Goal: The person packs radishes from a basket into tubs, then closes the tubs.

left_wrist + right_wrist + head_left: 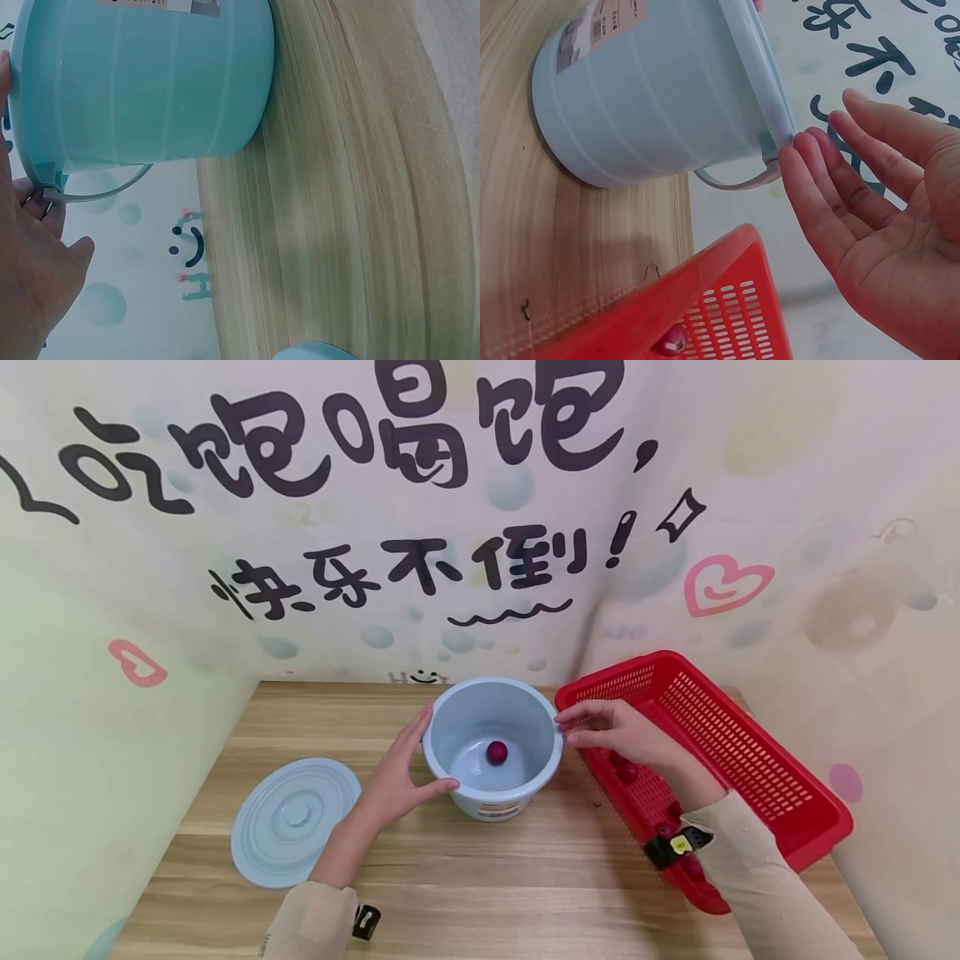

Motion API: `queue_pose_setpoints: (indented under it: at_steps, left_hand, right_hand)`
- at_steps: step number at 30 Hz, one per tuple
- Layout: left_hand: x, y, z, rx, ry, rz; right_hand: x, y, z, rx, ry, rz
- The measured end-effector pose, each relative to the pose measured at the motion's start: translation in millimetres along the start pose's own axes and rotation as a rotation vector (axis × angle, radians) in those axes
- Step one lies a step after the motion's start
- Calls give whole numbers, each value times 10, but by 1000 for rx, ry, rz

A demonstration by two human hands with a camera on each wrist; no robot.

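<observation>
A light-blue bucket [491,789] stands upright on the table. One small dark-red ball-like thing [497,752] lies on its bottom. My left hand [393,785] holds the bucket's left rim, the thumb at the front and the fingers along the far left side. In the left wrist view, fingers lie by the joint of the handle [112,193]. My right hand [618,732] touches the right rim with its fingertips, fingers loosely extended and nothing seen in its grasp. The right wrist view shows those fingers [810,191] at the rim beside the handle joint.
A red perforated basket [738,739] sits at the right, under my right forearm. Several dark-red round things [626,770] lie along its near-left side. The bucket's round blue lid [296,822] rests on the wooden table [480,885] at the left. A printed wall [337,643] stands behind.
</observation>
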State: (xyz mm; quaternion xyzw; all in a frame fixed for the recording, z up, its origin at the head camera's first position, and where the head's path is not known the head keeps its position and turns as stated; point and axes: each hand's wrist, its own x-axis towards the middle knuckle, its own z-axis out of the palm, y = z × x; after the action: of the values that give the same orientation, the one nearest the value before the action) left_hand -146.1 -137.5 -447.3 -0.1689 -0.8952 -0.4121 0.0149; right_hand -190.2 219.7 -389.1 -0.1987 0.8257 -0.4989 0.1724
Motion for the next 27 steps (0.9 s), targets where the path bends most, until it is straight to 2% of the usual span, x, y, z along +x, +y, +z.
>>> queue_pose_setpoints:
  at_steps: [27]
  left_hand:
    - [-1,-19,6,6,2,3]
  right_hand:
    - [-143,172,-281,-64,80,64]
